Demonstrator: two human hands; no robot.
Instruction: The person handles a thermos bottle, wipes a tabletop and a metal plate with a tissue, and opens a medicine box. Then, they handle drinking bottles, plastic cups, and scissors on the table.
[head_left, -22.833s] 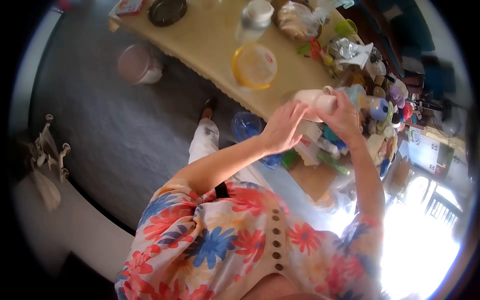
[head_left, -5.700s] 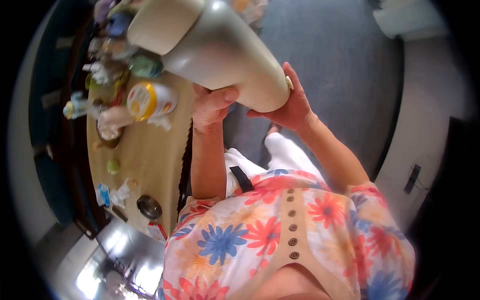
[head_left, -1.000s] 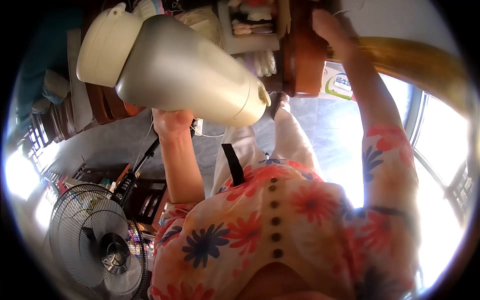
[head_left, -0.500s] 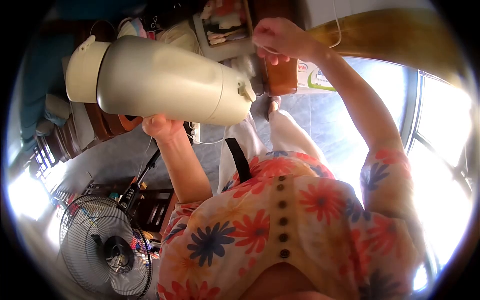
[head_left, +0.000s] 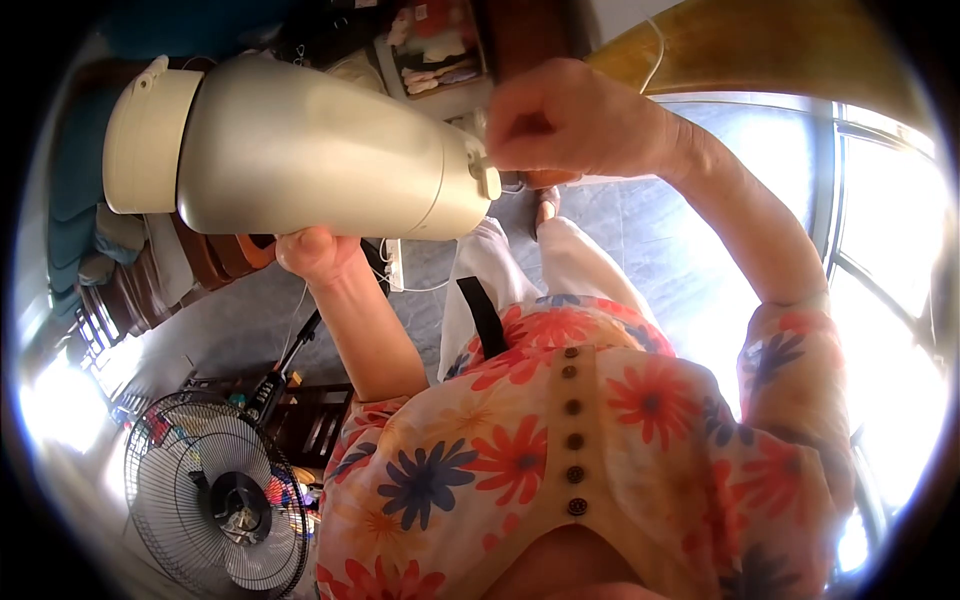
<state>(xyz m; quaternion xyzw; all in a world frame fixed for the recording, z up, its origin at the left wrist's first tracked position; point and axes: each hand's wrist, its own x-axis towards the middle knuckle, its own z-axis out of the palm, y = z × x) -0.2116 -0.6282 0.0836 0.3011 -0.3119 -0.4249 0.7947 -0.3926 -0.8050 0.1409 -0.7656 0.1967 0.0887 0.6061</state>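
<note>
A large cream and grey-beige insulated flask (head_left: 310, 150) lies tilted on its side in the air at the upper left. My left hand (head_left: 318, 252) supports it from below, its thumb side showing and the other fingers hidden behind the body. Close to the flask's right end, which carries a small cream tab (head_left: 491, 183), is my right hand (head_left: 575, 120). Its fingers are curled together and blurred; anything between them is too small to tell. The wider cream end of the flask points left.
A standing fan (head_left: 225, 500) is at the lower left. Brown and teal seating (head_left: 85, 210) lies at the far left. An open box of small items (head_left: 435, 50) is beyond the flask. A power strip with cords (head_left: 396, 265) lies on the grey floor. Bright glass doors (head_left: 885, 220) stand at right.
My right hand, reaching far forward a second ago, has come back beside the flask's right end. The flask has shifted slightly left in my left hand. The table from the older frames is out of view.
</note>
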